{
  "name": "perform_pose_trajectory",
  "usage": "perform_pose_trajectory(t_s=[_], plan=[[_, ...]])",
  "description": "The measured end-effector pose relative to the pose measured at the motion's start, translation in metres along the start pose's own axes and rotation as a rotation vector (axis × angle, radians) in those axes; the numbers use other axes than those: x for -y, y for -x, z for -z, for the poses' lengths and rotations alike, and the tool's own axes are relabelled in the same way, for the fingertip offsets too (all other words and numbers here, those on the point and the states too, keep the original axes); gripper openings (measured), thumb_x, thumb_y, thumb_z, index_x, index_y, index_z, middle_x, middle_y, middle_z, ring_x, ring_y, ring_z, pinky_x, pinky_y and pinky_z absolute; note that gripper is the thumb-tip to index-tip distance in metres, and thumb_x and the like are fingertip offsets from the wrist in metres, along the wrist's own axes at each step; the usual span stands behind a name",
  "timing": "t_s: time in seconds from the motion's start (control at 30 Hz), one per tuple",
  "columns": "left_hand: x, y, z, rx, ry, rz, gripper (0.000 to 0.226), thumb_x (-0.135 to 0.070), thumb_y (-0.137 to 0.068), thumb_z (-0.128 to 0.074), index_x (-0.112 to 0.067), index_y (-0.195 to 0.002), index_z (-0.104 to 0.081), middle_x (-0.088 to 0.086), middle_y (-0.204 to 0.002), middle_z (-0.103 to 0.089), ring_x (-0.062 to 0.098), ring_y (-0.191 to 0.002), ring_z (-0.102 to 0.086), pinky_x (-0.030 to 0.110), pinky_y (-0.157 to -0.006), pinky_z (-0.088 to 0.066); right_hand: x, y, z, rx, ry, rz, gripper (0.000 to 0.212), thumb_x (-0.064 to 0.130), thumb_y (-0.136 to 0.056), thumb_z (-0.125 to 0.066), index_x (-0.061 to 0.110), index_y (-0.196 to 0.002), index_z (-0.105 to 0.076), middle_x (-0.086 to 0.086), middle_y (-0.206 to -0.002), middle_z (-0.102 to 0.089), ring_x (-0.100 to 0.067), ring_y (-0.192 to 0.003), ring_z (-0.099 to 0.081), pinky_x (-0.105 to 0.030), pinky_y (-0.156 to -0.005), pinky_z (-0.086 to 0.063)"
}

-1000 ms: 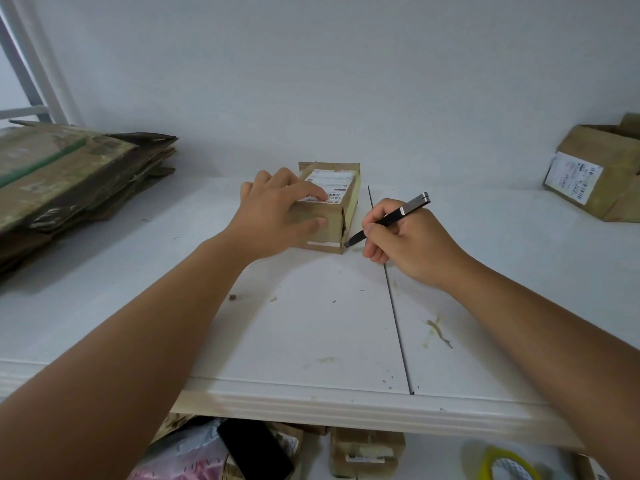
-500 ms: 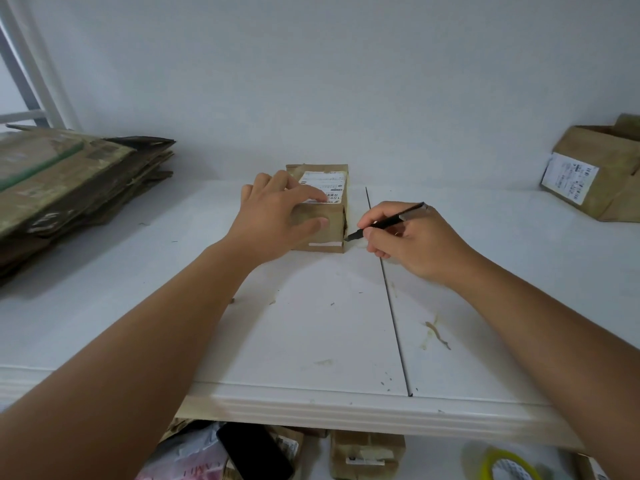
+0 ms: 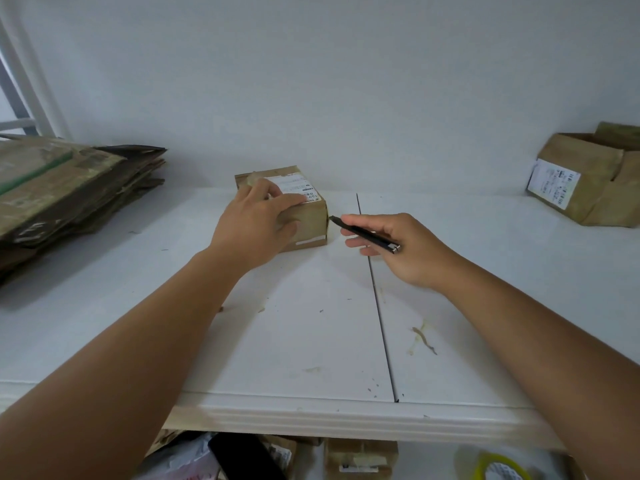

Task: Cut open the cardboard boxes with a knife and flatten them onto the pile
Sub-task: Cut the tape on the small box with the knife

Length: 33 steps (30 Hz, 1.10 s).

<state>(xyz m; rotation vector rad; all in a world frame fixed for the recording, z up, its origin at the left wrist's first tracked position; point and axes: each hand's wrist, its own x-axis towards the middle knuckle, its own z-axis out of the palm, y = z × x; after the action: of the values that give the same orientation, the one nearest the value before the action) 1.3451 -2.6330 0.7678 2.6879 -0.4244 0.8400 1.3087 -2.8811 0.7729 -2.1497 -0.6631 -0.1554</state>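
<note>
Our right hand (image 3: 401, 251) pinches a slim black utility knife (image 3: 364, 234) between thumb and curled fingers, the blade end pointing left and just meeting the right near corner of a small brown cardboard box with a white shipping label on top (image 3: 304, 216). Our left hand (image 3: 258, 225) rests over the box's left side, fingers curled across the top and touching the label, thumb against the near face, so the box is held in place. The box sits in the middle of a white tabletop (image 3: 311, 334), just left of a dark seam that runs from the far side to the near edge.

At the far left lies a pile of flattened brown cardboard sheets (image 3: 69, 188), well apart from the box. At the far right, against the white wall, stands a larger open brown cardboard box with a white label on its side (image 3: 585, 181). Small scraps and a brownish smear mark the tabletop near the seam. Below the near edge we see more small cardboard parcels (image 3: 360, 459), a black flat object (image 3: 242, 459) and a roll of yellow tape (image 3: 502, 467), partly cut off.
</note>
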Motion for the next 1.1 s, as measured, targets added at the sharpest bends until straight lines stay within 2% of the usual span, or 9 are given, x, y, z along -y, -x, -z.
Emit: perform_pose_trajectory(t_s=[0.13,0.2,0.27,0.37,0.43,0.5,0.63,1.03,1.1], plan=[[0.0,0.001,0.001,0.013,0.018,0.011,0.044,-0.033,-0.093,-0.064,-0.037,-0.137,-0.057,0.0,-0.127,-0.048,0.027,-0.119,-0.04,0.039,-0.102,-0.04,-0.001,-0.003,-0.004,-0.052,-0.002,-0.025,0.068,-0.012,-0.096,-0.037,0.034,-0.147,-0.04,0.013,-0.139,-0.052,-0.003,-0.106,-0.066,-0.033,-0.096,-0.053],[0.0,0.001,0.001,0.017,0.026,0.015,0.044,-0.032,-0.094,-0.063,-0.037,-0.137,-0.057,0.0,-0.128,-0.047,0.028,-0.119,-0.04,0.039,-0.102,-0.039,-0.001,-0.003,-0.004,-0.062,0.001,-0.039,0.068,-0.005,-0.099,-0.029,0.041,-0.148,-0.034,0.012,-0.138,-0.051,0.003,-0.106,-0.064,-0.024,-0.077,-0.055],[0.0,0.002,0.0,0.018,0.039,0.013,0.044,-0.032,-0.094,-0.063,-0.037,-0.137,-0.057,0.001,-0.128,-0.047,0.028,-0.118,-0.04,0.038,-0.102,-0.039,-0.002,-0.003,-0.006,-0.054,-0.012,-0.055,0.066,0.001,-0.1,-0.026,0.047,-0.146,-0.034,0.013,-0.129,-0.056,0.009,-0.102,-0.063,-0.016,-0.057,-0.044],[0.0,0.001,0.0,0.025,0.039,0.017,0.043,-0.032,-0.094,-0.062,-0.037,-0.137,-0.057,0.0,-0.128,-0.047,0.027,-0.118,-0.039,0.037,-0.102,-0.038,-0.002,-0.005,-0.012,-0.118,-0.08,-0.103,0.048,0.016,-0.1,-0.04,0.044,-0.137,-0.051,0.011,-0.101,-0.072,0.005,-0.088,-0.069,-0.029,-0.067,-0.054],[-0.001,0.001,0.0,0.017,0.044,0.023,0.043,-0.032,-0.094,-0.062,-0.037,-0.137,-0.057,0.0,-0.127,-0.047,0.027,-0.117,-0.039,0.038,-0.103,-0.039,-0.002,-0.006,-0.016,-0.185,-0.039,-0.122,0.03,0.028,-0.098,-0.052,0.039,-0.123,-0.063,0.012,-0.079,-0.072,0.0,-0.068,-0.07,-0.022,-0.059,-0.055],[-0.001,0.001,0.0,0.01,0.05,0.024,0.043,-0.032,-0.093,-0.062,-0.037,-0.136,-0.058,0.0,-0.126,-0.047,0.027,-0.117,-0.04,0.038,-0.102,-0.039,-0.004,-0.007,-0.018,-0.186,0.108,-0.1,0.019,0.025,-0.095,-0.058,0.034,-0.111,-0.064,0.016,-0.085,-0.066,-0.003,-0.055,-0.066,-0.019,-0.053,-0.049],[-0.002,0.001,-0.001,0.009,0.043,0.02,0.043,-0.032,-0.093,-0.063,-0.037,-0.135,-0.059,0.001,-0.127,-0.047,0.027,-0.117,-0.04,0.039,-0.103,-0.039,-0.009,-0.008,-0.018,-0.091,0.331,-0.117,0.031,0.021,-0.092,-0.058,0.026,-0.122,-0.058,0.012,-0.092,-0.061,-0.003,-0.055,-0.051,-0.026,-0.058,-0.043],[-0.005,0.0,-0.001,0.01,0.059,0.02,0.043,-0.03,-0.092,-0.064,-0.037,-0.134,-0.059,0.001,-0.126,-0.047,0.028,-0.117,-0.038,0.039,-0.101,-0.039,-0.01,-0.015,-0.027,-0.116,0.396,-0.064,0.033,0.019,-0.095,-0.054,0.019,-0.128,-0.061,0.002,-0.101,-0.068,0.005,-0.052,-0.047,-0.021,-0.052,-0.033],[-0.005,0.0,-0.001,0.017,0.057,0.022,0.043,-0.03,-0.092,-0.063,-0.037,-0.135,-0.059,0.001,-0.126,-0.047,0.028,-0.117,-0.038,0.038,-0.101,-0.038,-0.009,-0.015,-0.027,-0.112,0.406,-0.051,0.033,0.018,-0.095,-0.053,0.017,-0.127,-0.061,0.0,-0.102,-0.068,0.001,-0.052,-0.047,-0.023,-0.055,-0.037]])
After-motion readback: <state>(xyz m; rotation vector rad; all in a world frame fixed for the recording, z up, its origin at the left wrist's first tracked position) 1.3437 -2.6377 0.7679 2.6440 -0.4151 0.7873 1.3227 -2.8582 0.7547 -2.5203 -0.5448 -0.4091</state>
